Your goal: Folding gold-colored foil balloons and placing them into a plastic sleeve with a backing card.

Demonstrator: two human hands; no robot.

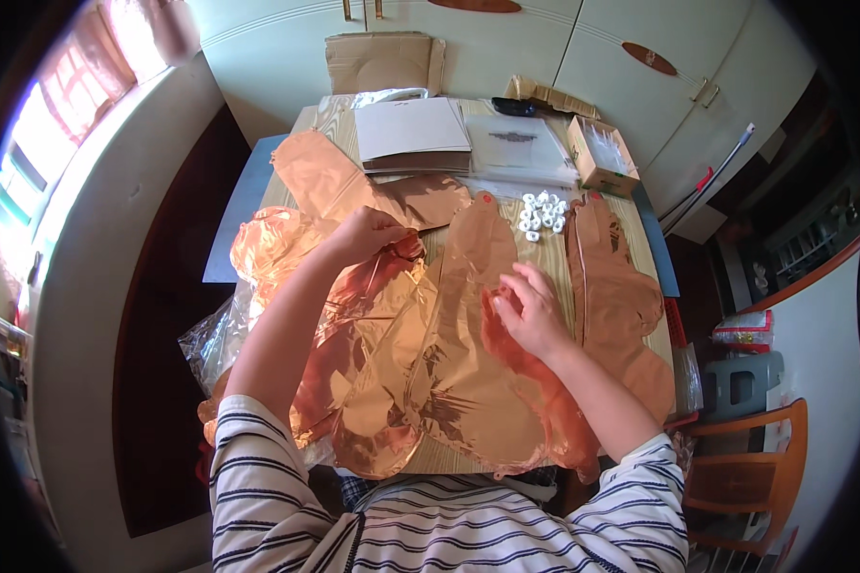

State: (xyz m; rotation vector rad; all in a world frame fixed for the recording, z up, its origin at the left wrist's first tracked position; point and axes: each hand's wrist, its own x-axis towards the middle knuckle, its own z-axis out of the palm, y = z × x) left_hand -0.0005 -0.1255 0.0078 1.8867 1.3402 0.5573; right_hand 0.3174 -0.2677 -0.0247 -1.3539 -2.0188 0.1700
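Flat copper-coloured foil balloons lie spread over a wooden table (454,460). My left hand (368,235) is closed, pinching the upper edge of a crumpled, shiny foil balloon (377,329); the fingertips are partly hidden. Beside it, a smooth foil balloon (473,382) lies flat in the middle, reaching toward me. Over its right side hovers my right hand (535,310), with the fingers curved and apart and nothing visibly held. Whether its fingertips touch the foil, I cannot tell.
White ribbon rolls (542,214) cluster behind my right hand. Farther back are a stack of boards (411,129), clear plastic bags (521,148) and a small box (602,158). More foil (616,296) lies at the right. A wooden chair (750,468) stands at the lower right.
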